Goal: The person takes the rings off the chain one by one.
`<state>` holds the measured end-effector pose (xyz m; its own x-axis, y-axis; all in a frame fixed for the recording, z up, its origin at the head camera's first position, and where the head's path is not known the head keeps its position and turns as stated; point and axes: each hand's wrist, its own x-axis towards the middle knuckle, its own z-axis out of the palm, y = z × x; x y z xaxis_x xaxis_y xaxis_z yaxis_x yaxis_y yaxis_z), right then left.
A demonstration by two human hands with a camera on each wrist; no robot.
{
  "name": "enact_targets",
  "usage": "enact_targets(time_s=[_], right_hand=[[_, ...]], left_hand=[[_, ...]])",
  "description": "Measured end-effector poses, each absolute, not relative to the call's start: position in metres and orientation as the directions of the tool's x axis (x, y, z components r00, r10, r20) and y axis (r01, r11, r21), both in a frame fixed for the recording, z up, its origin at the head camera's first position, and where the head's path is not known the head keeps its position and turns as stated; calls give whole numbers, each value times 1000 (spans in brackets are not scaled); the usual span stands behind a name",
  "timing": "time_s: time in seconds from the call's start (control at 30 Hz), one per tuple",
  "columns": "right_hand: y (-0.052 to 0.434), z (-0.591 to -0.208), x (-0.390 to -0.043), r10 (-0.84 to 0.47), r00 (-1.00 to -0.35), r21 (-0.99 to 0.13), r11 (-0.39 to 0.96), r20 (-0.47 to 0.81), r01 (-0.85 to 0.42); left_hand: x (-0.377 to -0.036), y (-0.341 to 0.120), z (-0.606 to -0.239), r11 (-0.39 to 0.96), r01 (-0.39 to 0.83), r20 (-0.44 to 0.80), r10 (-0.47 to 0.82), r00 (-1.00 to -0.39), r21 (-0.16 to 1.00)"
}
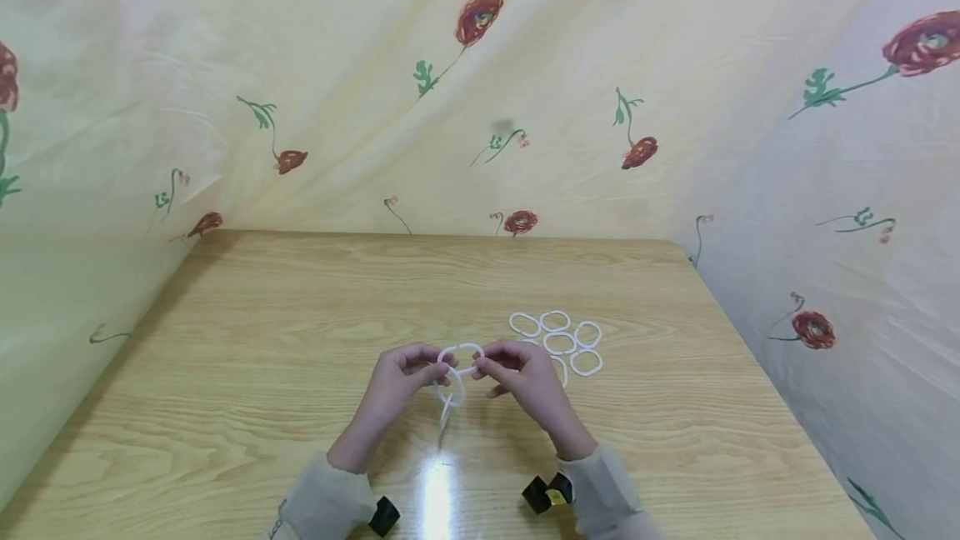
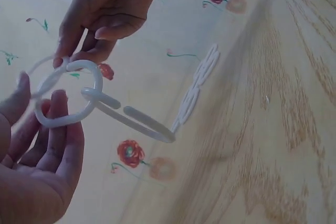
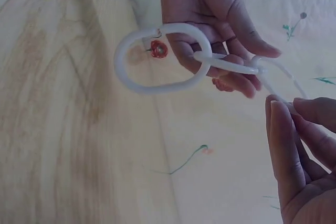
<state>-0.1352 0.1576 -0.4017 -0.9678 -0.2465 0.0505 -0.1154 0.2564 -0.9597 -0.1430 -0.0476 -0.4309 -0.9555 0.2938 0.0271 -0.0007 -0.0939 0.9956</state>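
Note:
Both hands work at a short chain of linked white plastic rings in front of me. My left hand (image 1: 399, 375) pinches the chain where the top ring (image 1: 469, 346) meets the second ring (image 1: 462, 390). On the other side, my right hand (image 1: 527, 371) grips the top ring's right end between thumb and fingers. A third ring (image 3: 157, 88) hangs from the second and shows a small split in its side. In the left wrist view, that hanging ring (image 2: 144, 128) also shows its split, below the left hand's thumb and fingers.
Several loose white rings (image 1: 587, 375) lie in a cluster on the wooden table (image 1: 300, 298), just beyond my right hand, which partly hides some of them. A flower-printed cloth (image 1: 360, 90) hangs behind the table and along its sides.

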Motion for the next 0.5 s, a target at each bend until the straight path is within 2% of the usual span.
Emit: enact_targets(time_s=[0.23, 0.5], right_hand=[[157, -388, -129, -229, -966, -952, 250, 118, -176], [157, -380, -125, -200, -972, -956, 241, 122, -169]], left_hand=[[-143, -48, -436, -162, 35, 102, 429, -898, 986], [-141, -47, -437, -203, 77, 178, 547, -818, 976]])
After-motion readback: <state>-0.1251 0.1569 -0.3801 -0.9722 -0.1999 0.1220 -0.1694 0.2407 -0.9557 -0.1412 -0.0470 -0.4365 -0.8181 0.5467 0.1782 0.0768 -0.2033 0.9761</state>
